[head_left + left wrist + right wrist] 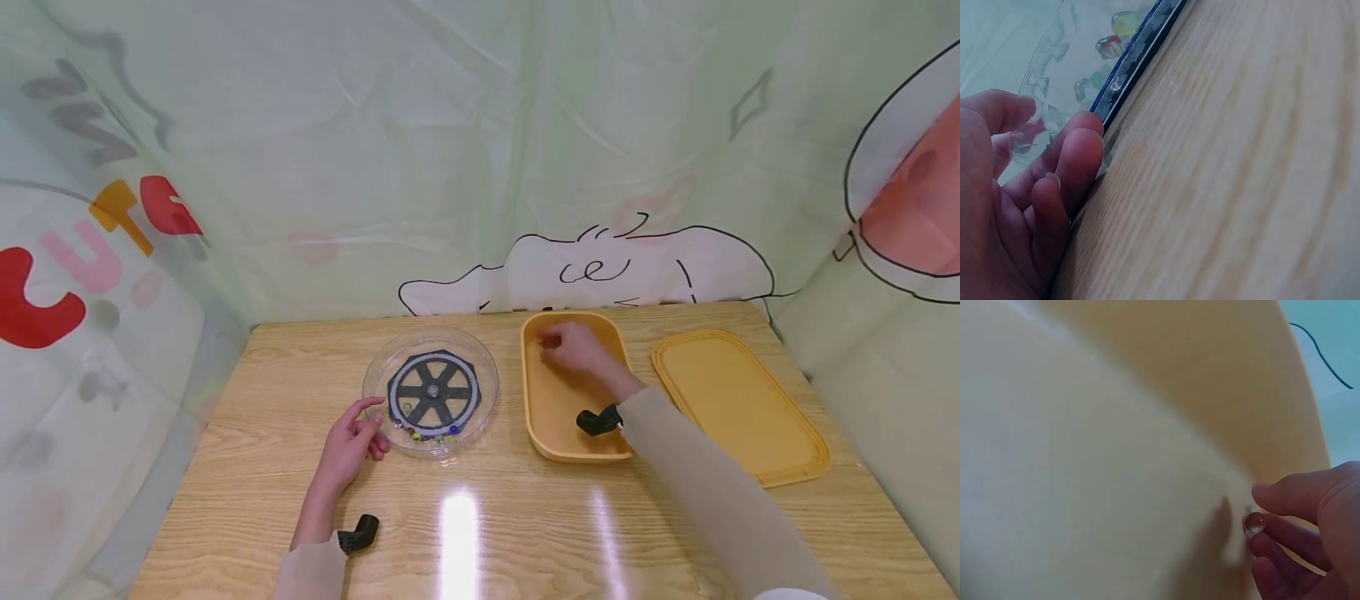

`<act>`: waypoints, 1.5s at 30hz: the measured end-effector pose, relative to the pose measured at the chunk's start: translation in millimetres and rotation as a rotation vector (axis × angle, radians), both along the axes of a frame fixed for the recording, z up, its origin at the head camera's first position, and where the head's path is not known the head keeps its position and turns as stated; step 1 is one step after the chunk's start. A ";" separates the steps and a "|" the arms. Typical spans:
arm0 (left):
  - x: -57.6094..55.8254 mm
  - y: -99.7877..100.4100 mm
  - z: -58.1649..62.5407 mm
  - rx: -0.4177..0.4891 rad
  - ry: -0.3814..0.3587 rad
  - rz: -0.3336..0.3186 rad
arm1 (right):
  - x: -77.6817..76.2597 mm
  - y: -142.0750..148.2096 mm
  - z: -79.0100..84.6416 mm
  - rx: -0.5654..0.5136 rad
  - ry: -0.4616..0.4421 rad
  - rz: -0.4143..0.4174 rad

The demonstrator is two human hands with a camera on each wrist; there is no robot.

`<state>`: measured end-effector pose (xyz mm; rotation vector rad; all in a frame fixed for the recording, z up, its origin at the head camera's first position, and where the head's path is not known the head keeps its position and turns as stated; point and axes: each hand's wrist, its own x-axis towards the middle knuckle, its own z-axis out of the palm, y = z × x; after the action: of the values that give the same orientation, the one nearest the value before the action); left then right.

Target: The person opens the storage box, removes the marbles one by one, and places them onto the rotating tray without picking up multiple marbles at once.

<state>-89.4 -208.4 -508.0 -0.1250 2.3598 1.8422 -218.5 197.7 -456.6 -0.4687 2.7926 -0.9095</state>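
Note:
My left hand [347, 446] is at the near left rim of a round clear plastic dish [486, 358], its fingers bent about the edge. Through the dish's wall, several coloured glass marbles [1109, 47] show in the left wrist view. Inside the dish lies a black six-spoked wheel shape [432, 390] with a pale ring, the marbles along its near side. My right hand [576, 346] reaches into a deep orange box [551, 408], near its far left corner. Between thumb and fingertips it holds a small clear marble [1254, 522], close to the box wall.
A flat orange lid [738, 400] lies on the wooden table [300, 358] to the right of the box. Behind the table hangs a pale printed curtain [360, 167], which also covers the sides. Black wrist cameras [358, 533] sit on both sleeves.

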 end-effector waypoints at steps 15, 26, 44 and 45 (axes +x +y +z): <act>1.8 3.0 7.1 0.001 -0.002 0.005 | 2.6 -2.0 -6.1 -0.034 -0.115 0.039; 10.8 10.6 30.3 -0.016 0.006 -0.008 | 2.2 -0.5 1.1 -0.095 -0.108 -0.004; 10.8 9.6 35.1 -0.015 0.002 -0.022 | 10.8 -5.8 23.5 -0.148 0.016 0.024; 10.8 9.4 35.3 -0.013 0.001 -0.022 | 12.1 -7.1 25.2 -0.156 0.017 0.027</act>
<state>-78.6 -199.0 -472.8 -0.0992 2.3644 1.8175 -206.3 190.6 -431.4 -0.5372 2.7354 -1.1272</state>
